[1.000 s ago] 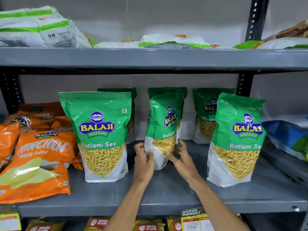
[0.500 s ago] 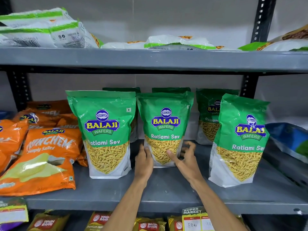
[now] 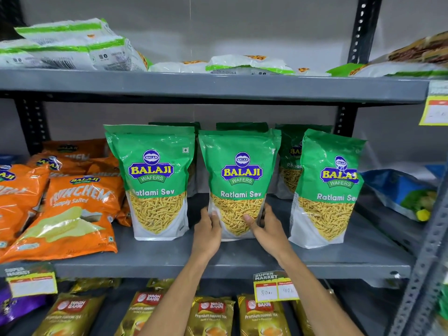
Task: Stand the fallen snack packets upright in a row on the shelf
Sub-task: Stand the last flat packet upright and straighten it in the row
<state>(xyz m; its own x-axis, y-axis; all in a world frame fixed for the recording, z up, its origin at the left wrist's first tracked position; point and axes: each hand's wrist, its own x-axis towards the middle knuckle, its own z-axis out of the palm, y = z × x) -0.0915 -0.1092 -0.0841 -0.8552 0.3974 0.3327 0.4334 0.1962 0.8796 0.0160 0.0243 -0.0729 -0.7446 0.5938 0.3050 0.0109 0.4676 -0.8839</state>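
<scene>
Three green Balaji Ratlami Sev packets stand upright in a front row on the grey middle shelf point(image 3: 218, 260): the left packet point(image 3: 155, 180), the middle packet point(image 3: 238, 175) and the right packet point(image 3: 327, 187). My left hand point(image 3: 208, 229) grips the middle packet's lower left edge. On its lower right edge sits my right hand point(image 3: 269, 226), thumb across the front. More green packets point(image 3: 288, 161) stand behind the row, mostly hidden.
Orange Crunchem chip bags point(image 3: 72, 214) lie slumped at the shelf's left. A blue bag point(image 3: 397, 192) lies at the right. White and green bags point(image 3: 72, 47) lie flat on the upper shelf. Tea packets point(image 3: 211, 316) and price tags point(image 3: 276, 287) sit below.
The middle packet was turned from edge-on to face front, then pulled forward into line with its neighbours. Both hands stayed at its base and now grip its lower sides.
</scene>
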